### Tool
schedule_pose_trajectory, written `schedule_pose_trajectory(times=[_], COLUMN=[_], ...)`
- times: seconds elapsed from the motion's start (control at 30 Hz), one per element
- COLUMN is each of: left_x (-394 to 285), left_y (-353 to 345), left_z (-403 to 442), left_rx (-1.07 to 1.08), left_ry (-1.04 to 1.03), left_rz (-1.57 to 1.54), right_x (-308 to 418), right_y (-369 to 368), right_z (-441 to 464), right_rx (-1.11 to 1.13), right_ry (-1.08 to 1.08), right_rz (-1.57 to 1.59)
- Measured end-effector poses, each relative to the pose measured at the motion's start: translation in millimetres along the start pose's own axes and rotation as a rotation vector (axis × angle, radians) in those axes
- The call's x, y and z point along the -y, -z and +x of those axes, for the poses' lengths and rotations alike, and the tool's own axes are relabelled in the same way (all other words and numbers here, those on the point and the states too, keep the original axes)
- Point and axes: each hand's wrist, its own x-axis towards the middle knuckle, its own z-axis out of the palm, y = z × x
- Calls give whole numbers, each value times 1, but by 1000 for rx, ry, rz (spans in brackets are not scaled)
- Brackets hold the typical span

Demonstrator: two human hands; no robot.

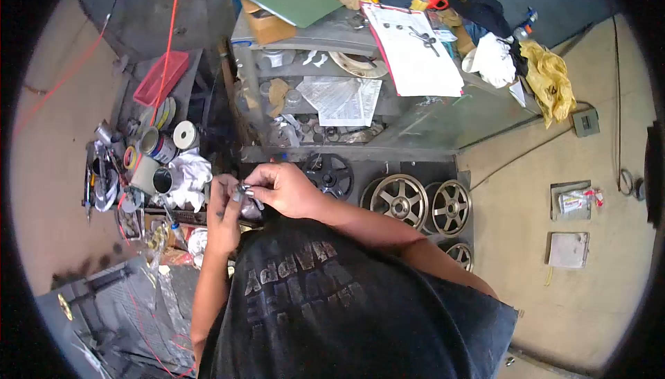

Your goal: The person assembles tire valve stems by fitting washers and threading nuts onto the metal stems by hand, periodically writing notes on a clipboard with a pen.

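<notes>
Both of my hands meet close in front of my chest, around a small greyish object (pixel 242 190) too small to identify. My left hand (pixel 224 204) has its fingers pointing up and closed against one side of it. From the right, my right hand (pixel 280 188) pinches the same object between thumb and fingers. Below the fingers there is a pale, crumpled-looking thing (pixel 251 208), partly hidden by the hands. Dark smudges show on the fingers of my left hand.
Left of my hands are an open can (pixel 163 180), a white cloth (pixel 190 177) and a red tray (pixel 161 78). Bronze wheels (pixel 400 206) and a black wheel (pixel 328 175) lie to the right. Ahead, a cabinet (pixel 429 126) bears a clipboard (pixel 413 67) and a yellow bag (pixel 548 81).
</notes>
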Motion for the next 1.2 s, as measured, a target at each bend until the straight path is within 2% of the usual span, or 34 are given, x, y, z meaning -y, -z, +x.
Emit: schedule_pose_trajectory(times=[0.1, 0.17, 0.23, 0.37, 0.43, 0.5, 0.57, 0.63, 0.7, 0.73, 0.8, 0.93, 1.03, 1.1, 1.2], left_x=[7, 3, 2, -11, -15, -2, -5, 1, 6, 2, 0, -2, 14, 31, 32], left_y=[-11, -23, -32, -63, -80, -90, -101, -108, -118, -122, -126, -129, -135, -136, -133], left_z=[9, 13, 19, 25, 29, 33, 36, 37, 38, 41, 47, 55, 62, 73, 92], left_rx=[144, 164, 239, 239, 210, 243, 240, 263, 248, 283, 344, 431, 392, 419, 474], left_ry=[-16, 21, 156, 211, 178, -96, -117, -12, 96, 118, 249, 371, 312, -25, -49], left_rz=[72, 87, 182, 121, 94, 157, 246, 205, 154, 189, 101, -62, -190, 35, 127], right_x=[-8, -8, -10, -7, -12, -16, -15, -16, -20, -20, -14, -27, -24, -23, -18], right_y=[18, 30, 41, 65, 74, 83, 93, 102, 109, 111, 114, 125, 128, 133, 136], right_z=[-11, -20, -27, -41, -45, -49, -56, -63, -67, -69, -73, -73, -68, -64, -58], right_rx=[-29, -42, -83, -113, -145, -158, -189, -208, -224, -253, -291, -295, -344, -365, -414], right_ry=[-41, -14, 46, -6, 7, -45, -47, -38, -30, -18, -37, -31, -37, -37, -42], right_rz=[67, 71, 57, 107, 127, 127, 129, 88, 181, 165, 190, 194, 214, 194, 237])
